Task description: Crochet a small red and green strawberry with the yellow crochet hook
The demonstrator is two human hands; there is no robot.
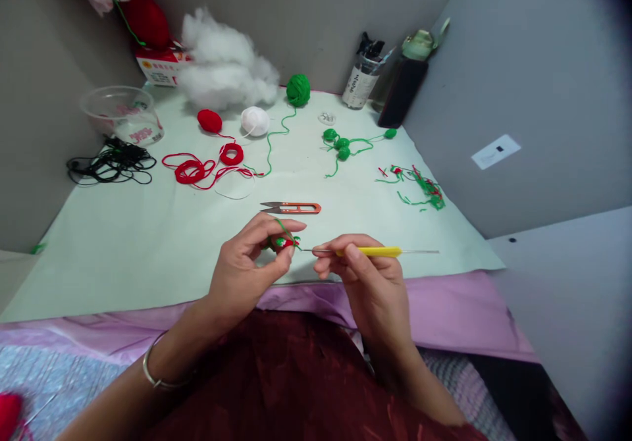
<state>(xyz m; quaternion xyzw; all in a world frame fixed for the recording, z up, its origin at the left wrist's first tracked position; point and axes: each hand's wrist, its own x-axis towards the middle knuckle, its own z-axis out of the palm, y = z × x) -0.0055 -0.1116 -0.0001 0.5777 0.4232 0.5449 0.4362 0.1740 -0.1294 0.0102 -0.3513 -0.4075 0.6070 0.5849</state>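
Note:
Between the thumb and fingers of my left hand point(251, 257) is a small red, green and white crochet piece point(285, 242), partly hidden by the fingers. A green yarn strand runs over my left index finger to it. My right hand point(372, 276) grips a crochet hook point(370, 252) by its yellow handle, thumb on top. The hook's thin metal tip points left and reaches the edge of the piece, by the green yarn; whether it is inside a stitch I cannot tell. Just beyond my hands lie orange thread snips point(296, 208).
Red yarn coils point(190, 170), a white yarn ball point(255, 121), a green yarn ball point(298, 90) and white stuffing point(222, 66) lie toward the back. Black cord point(116, 162) is left; green crocheted pieces point(342, 145) and yarn scraps point(427, 191) are right. A dark bottle point(402, 92) stands back right.

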